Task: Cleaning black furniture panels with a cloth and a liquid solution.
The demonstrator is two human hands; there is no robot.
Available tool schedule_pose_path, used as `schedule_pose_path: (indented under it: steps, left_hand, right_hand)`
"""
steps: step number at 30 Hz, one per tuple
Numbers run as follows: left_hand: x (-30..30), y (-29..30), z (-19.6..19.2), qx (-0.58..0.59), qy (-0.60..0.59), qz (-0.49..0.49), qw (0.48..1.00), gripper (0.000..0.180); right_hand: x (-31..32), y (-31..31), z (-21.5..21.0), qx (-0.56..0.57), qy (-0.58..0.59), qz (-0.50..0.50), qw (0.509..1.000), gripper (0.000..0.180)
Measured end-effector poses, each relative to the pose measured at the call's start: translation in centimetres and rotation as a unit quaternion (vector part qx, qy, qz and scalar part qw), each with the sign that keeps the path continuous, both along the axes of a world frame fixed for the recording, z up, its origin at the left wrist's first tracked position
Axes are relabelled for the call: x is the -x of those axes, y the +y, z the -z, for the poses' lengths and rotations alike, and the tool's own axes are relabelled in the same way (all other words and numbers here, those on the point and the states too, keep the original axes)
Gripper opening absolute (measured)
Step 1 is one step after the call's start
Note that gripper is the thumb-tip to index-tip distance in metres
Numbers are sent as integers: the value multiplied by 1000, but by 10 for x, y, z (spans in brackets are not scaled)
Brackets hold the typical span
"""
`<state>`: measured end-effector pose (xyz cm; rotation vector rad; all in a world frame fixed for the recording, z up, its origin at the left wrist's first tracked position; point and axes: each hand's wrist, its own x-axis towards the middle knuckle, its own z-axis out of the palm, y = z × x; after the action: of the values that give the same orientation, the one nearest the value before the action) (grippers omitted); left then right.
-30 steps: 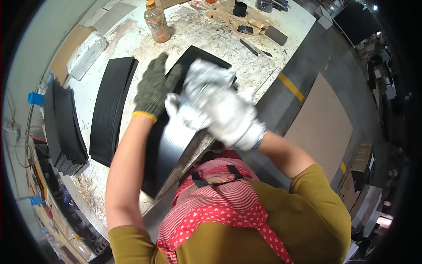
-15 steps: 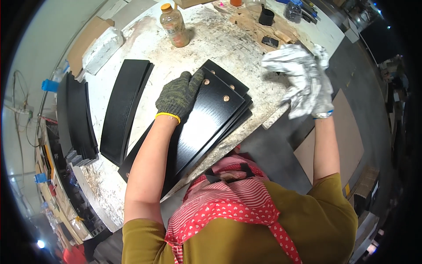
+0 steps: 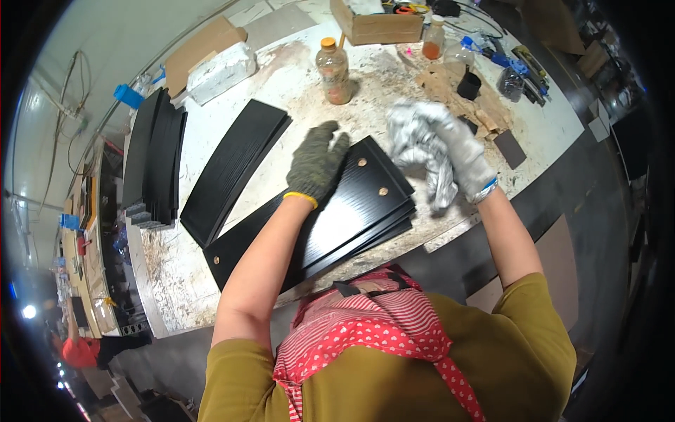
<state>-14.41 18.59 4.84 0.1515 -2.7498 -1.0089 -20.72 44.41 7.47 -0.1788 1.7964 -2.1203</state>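
Observation:
My left hand (image 3: 316,163), in a dark green-grey knitted glove with a yellow cuff, rests at the far long edge of a black wooden board (image 3: 344,200). Its fingers and thumb are apart, the fingers loosely bent. This board tops a stack of similar black boards and has round holes near its ends. My right hand (image 3: 464,160), in a whitish glove, is closed on a crumpled white-and-grey cloth (image 3: 422,144). The cloth hangs down just right of the stack's end, blurred by motion.
Left of the stack lie curved black boards (image 3: 235,169) and a further pile (image 3: 155,162). Beyond stand an orange-capped bottle (image 3: 333,77), a cardboard box (image 3: 387,29) and a black cup (image 3: 469,86). The stained white table (image 3: 176,281) ends close to my apron; a person in red (image 3: 79,352) is far left.
My right hand has brought the cloth leftward, from past the table's right edge to beside the stack. The top board sits more squarely over those below. The whole view has shifted.

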Motion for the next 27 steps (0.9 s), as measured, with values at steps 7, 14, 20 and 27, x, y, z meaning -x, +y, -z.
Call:
schedule_pose_path:
  steps: [7, 14, 20, 27]
  left_hand:
    - [17, 56, -21, -353, -12, 55, 934, 55]
    - [39, 59, -59, -182, 73, 63, 978, 41]
    - [50, 58, -68, -175, 210, 168, 947, 31]
    - [47, 93, -52, -354, 50, 170, 918, 39]
  right_hand:
    - [-14, 4, -25, 360, -241, -32, 901, 38]
    - [0, 65, 31, -469, 439, 43, 766, 45]
    - [18, 94, -6, 61, 68, 258, 962, 51]
    - [34, 62, 8, -283, 738, 96, 605, 43]
